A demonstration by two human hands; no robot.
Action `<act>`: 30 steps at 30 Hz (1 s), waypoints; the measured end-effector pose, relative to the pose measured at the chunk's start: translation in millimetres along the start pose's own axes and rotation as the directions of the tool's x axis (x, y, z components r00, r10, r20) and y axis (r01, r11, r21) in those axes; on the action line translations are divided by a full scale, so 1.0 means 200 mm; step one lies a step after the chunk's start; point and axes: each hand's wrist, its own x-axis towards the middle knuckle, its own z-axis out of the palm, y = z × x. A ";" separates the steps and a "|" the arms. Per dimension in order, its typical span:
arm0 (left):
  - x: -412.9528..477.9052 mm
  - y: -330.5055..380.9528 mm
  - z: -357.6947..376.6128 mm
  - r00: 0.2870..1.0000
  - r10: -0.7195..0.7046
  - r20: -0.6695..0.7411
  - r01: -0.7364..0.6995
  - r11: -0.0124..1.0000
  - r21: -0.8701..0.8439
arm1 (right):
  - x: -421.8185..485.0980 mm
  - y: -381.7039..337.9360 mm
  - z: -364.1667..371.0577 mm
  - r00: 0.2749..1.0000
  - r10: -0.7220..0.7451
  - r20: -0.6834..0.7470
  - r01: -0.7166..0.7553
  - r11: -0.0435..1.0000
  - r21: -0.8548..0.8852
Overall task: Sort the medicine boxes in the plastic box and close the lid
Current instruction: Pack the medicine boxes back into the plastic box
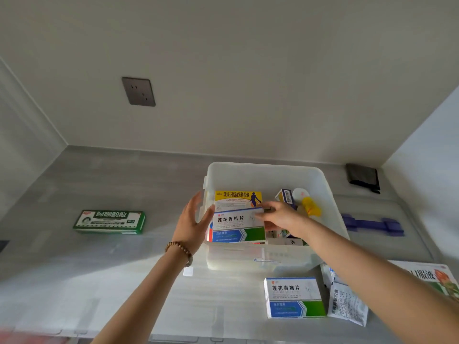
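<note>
A clear plastic box (263,256) stands open on the counter. Inside it a yellow medicine box (237,197) stands upright at the back, and a white, blue and green medicine box (236,225) stands in front of it. My right hand (279,216) grips the top right corner of that front box. My left hand (192,220) is open, its fingers against the box's left side at the plastic wall. A yellow bottle (311,206) and smaller boxes lie in the right half. A matching white and blue box (294,297) lies on the counter in front.
A green medicine box (110,221) lies on the counter to the left. The clear lid with blue latches (372,224) lies right of the plastic box. A paper sachet (347,304) and a larger white box (434,275) lie at the front right. A black object (363,177) sits in the back corner.
</note>
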 end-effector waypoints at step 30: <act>-0.20 0.27 0.05 0.939 0.342 0.020 -0.302 0.800 0.518 | -0.41 -0.05 -0.17 0.911 -0.403 0.084 0.356 0.667 -0.655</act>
